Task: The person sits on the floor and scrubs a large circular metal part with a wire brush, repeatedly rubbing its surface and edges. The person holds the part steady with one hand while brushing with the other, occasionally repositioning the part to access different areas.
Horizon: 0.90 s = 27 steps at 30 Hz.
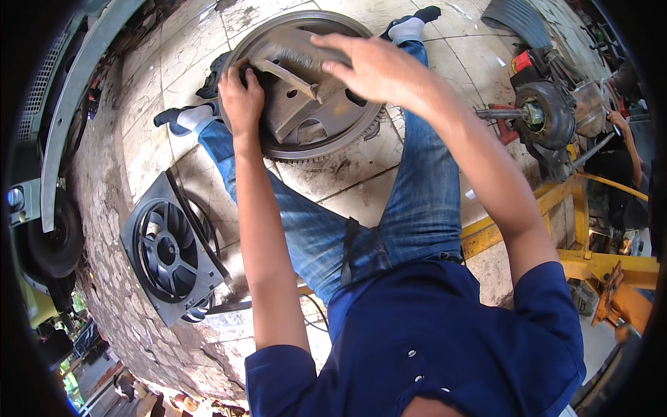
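A metal plate with a raised ridge and holes is laid inside a large round metal wheel, which is set on the tiled floor between the person's spread legs. The plate's upper left edge is grasped by the left hand, its fingers bent over the metal and its thumb turned toward the ridge. The plate is thus placed just beside the left hand, to its right, and is partly covered by it at that edge.

A brush, blurred, is grasped by the right hand, with the thumb and forefinger pointed left. The bristles are held over the upper part of the plate, beyond the ridge; whether the metal is touched by them cannot be told. Most of the plate is situated to the left of the right hand and below it in the view.

A black fan is tilted near the left leg, well apart from both hands. On the right, a greasy machine part is seen above a yellow frame.
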Each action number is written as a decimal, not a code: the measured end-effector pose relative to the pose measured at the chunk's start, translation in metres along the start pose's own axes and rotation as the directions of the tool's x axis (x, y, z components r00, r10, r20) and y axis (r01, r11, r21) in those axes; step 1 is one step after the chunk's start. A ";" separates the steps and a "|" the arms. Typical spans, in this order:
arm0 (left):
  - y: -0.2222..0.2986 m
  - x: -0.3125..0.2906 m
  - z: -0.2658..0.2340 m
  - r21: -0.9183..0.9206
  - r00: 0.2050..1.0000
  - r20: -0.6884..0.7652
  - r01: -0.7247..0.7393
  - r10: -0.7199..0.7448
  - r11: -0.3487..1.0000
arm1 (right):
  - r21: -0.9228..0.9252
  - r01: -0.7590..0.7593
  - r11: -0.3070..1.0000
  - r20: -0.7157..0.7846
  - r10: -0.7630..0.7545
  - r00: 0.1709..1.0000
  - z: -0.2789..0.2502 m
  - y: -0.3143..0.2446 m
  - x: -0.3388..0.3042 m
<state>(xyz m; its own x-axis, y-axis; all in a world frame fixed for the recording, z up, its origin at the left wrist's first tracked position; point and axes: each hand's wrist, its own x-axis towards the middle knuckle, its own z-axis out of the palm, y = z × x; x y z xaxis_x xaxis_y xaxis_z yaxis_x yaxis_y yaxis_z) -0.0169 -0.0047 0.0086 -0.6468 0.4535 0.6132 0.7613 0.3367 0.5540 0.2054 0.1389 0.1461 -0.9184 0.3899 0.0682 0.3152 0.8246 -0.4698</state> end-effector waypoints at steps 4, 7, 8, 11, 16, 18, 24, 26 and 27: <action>0.007 0.002 0.001 -0.006 1.000 -0.021 -0.007 0.007 1.000 | -0.119 -0.030 0.992 -0.140 0.013 0.990 0.013 0.003 0.030; 0.009 0.002 0.000 -0.010 1.000 -0.018 0.010 -0.011 1.000 | -0.135 -0.050 0.990 -0.023 0.047 0.999 0.017 -0.019 0.035; 0.008 0.002 0.000 -0.002 1.000 -0.012 0.022 -0.022 1.000 | -0.140 -0.040 0.989 -0.002 0.040 0.999 0.015 -0.019 0.041; 0.008 0.002 0.002 0.005 1.000 -0.009 0.020 -0.020 1.000 | -0.139 -0.018 0.990 -0.015 0.016 1.000 0.012 -0.001 0.066; 0.004 0.001 -0.001 0.011 0.999 -0.037 0.008 -0.007 1.000 | -0.211 0.022 0.977 0.140 0.008 0.990 0.017 -0.033 0.073; 0.005 -0.002 0.000 0.014 0.997 -0.075 -0.008 0.009 1.000 | -0.149 0.053 0.987 0.134 -0.033 0.990 0.015 -0.028 0.083; 0.010 0.001 0.003 -0.067 0.999 -0.035 0.033 -0.035 0.997 | -0.050 -0.008 0.999 0.241 0.020 0.970 0.015 -0.030 0.095; 0.014 -0.002 -0.004 -0.068 0.995 -0.019 0.096 -0.097 0.993 | -0.083 0.034 0.996 0.220 -0.015 0.975 0.020 -0.039 0.090; 0.014 0.000 -0.001 -0.063 0.997 -0.010 0.077 -0.078 0.995 | -0.085 0.043 0.995 0.199 -0.026 0.980 0.018 -0.031 0.094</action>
<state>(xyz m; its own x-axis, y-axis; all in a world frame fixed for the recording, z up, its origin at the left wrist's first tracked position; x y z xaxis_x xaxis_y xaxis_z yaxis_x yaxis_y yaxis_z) -0.0067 -0.0010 0.0174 -0.7043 0.4174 0.5742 0.7051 0.3176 0.6340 0.1049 0.1425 0.1514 -0.9554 0.2793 -0.0963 0.2944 0.8724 -0.3903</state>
